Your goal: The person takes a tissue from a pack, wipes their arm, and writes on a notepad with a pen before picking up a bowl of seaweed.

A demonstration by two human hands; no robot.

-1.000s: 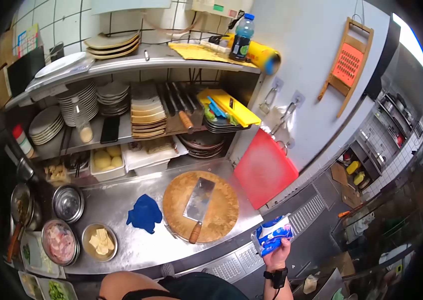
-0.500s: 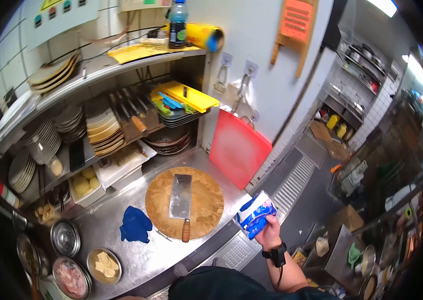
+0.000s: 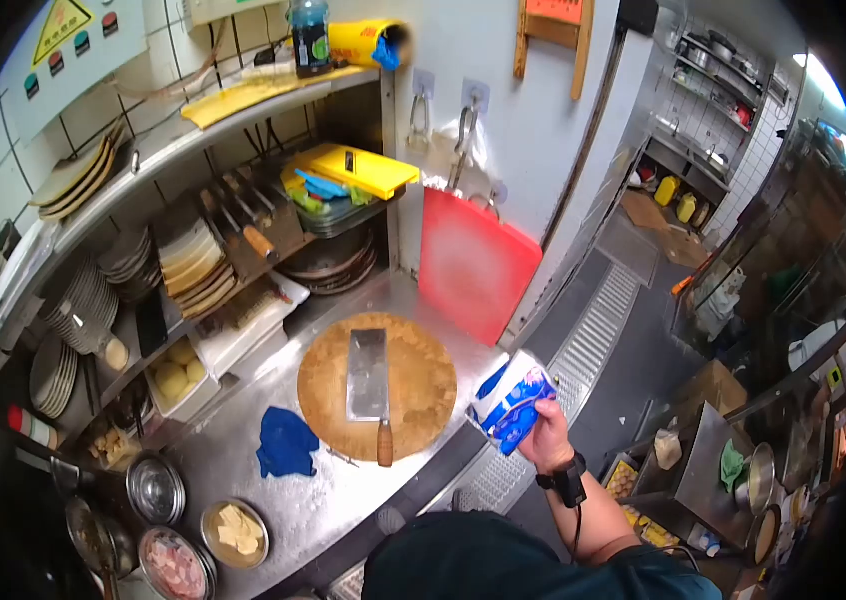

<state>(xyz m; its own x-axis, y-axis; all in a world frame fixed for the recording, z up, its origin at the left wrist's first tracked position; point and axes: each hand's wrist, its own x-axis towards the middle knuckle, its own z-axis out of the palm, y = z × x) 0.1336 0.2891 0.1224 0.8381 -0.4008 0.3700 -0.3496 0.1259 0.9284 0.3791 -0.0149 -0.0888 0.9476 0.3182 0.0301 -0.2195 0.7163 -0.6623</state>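
My right hand (image 3: 548, 440), with a black band on the wrist, is closed around a soft blue-and-white plastic packet (image 3: 513, 402); I cannot make out what is inside it. The packet is held in the air off the right edge of the steel worktop (image 3: 328, 510). To its left, a round wooden chopping block (image 3: 428, 375) bears a cleaver (image 3: 368, 378) lying flat, its wooden handle toward me. A crumpled blue cloth (image 3: 287, 443) lies beside the block. My left hand is out of view.
Metal bowls with yellowish slices (image 3: 238, 530) and raw pink meat (image 3: 175, 563) stand at the front left. Shelves behind hold stacked plates (image 3: 190, 260), knives and a yellow tray (image 3: 363, 170). A red cutting board (image 3: 478, 265) leans against the wall. A floor drain grate (image 3: 593, 330) runs right.
The view has tilted and turned a little, so the shelves and the cutting board sit higher. My right hand still grips the packet, nearly unchanged in the picture.
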